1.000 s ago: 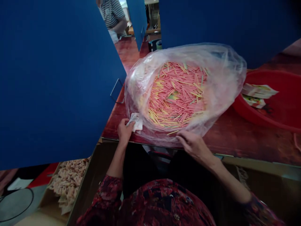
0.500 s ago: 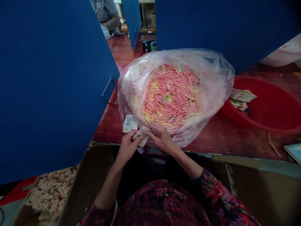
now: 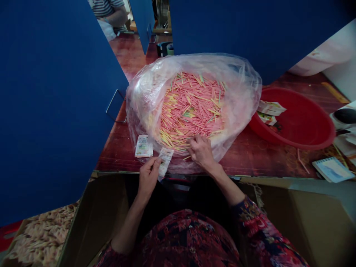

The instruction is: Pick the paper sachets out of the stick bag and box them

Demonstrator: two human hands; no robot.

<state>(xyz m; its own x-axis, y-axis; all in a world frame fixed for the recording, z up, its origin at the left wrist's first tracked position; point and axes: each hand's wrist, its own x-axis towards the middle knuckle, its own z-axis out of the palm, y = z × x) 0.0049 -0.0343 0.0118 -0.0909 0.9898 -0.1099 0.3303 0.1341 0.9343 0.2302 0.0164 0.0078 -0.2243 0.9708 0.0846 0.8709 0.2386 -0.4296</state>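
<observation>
My left hand (image 3: 148, 178) pinches a small printed paper packet (image 3: 166, 160) between thumb and fingers, just over the table's front edge. A second printed packet (image 3: 144, 147) lies flat to the left, beside the bag. The large clear plastic bag (image 3: 239, 92) stands open, filled with thin pink, yellow and green sticks (image 3: 194, 100). At the bag's near rim my right hand (image 3: 202, 151) has its fingers curled down onto the sticks. A few stick ends show by its fingertips; how many it grips is hidden.
To the right, a red basin (image 3: 303, 118) holds several printed packets. A spiral notepad (image 3: 333, 168) lies near the front edge. Blue panels (image 3: 55, 92) rise at left and back; one has a wire handle (image 3: 116, 107). Beyond the gap sits another person (image 3: 111, 15). Cardboard boxes stand below.
My right hand has left the packet and moved right to the sticks at the bag's near rim. The packet stays in my left hand, now turned more upright. The view has shifted right.
</observation>
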